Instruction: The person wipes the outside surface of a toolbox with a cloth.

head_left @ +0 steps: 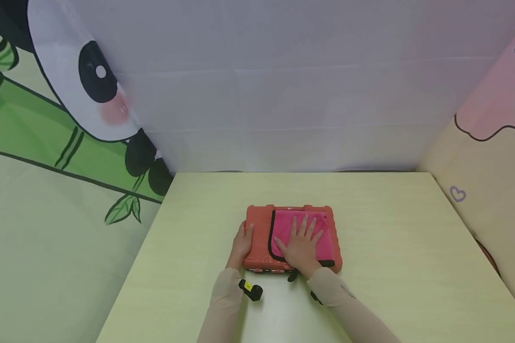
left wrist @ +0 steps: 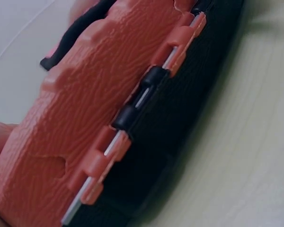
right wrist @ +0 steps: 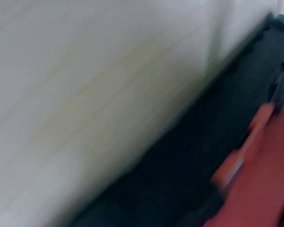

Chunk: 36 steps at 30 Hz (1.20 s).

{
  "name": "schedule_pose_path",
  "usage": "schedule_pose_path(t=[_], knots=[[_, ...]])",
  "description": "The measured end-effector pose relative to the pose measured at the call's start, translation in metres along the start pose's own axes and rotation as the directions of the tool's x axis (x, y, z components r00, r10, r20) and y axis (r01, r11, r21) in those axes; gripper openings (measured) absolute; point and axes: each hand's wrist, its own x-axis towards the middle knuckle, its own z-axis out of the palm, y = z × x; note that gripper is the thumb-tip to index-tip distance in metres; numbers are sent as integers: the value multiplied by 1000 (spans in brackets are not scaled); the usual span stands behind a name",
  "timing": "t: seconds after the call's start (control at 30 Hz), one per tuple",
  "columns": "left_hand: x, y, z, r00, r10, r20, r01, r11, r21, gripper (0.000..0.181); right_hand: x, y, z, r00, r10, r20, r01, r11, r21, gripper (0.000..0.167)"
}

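My right hand (head_left: 302,250) on the pink cloth (head_left: 284,224), my left hand (head_left: 242,245) at the side of the hinged plastic case (head_left: 259,238)

In the head view, the case lies on the counter (head_left: 390,228) with its long axis running left to right, across my two hands. The black-edged cloth sits on the red lid directly under my right hand, which is the nearer one; my left hand is just beyond its left side. My right fingers are spread and rest on the fabric, gripping nothing. My left hand grips the case's left edge, thumb over the lid.

In the left wrist view, parts of that hand show round the red end. The hinge (left wrist: 139,97) runs along the side toward me, joining lid to black base (left wrist: 173,111). The lid looks closed, so I cannot tell what the case contains.

In the right wrist view, I see the blurred hinge side and pale counter; my right hand is out of sight there.
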Motion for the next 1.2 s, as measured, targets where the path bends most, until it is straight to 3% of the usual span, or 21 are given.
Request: schedule_pose_path(t=[0.6, 0.83, 1.0, 1.2], knots=[[-5, -6, -10, 997, 73, -28, -73, 997, -11, 51, -4, -63, 21, 998, 19, -65, -19, 1000, 9, 87], [-6, -8, -10, 998, 68, -1, -68, 998, -9, 52, -5, -66, 25, 997, 53, -54, -51, 998, 25, 84], [-9, -9, -12, 993, 112, -26, -111, 994, 22, 48, -5, -65, 23, 998, 50, -48, -47, 998, 45, 83], [-12, -3, -11, 995, 93, -38, -90, 994, 61, 50, -6, -61, 21, 998, 29, -48, -27, 999, 43, 82]])
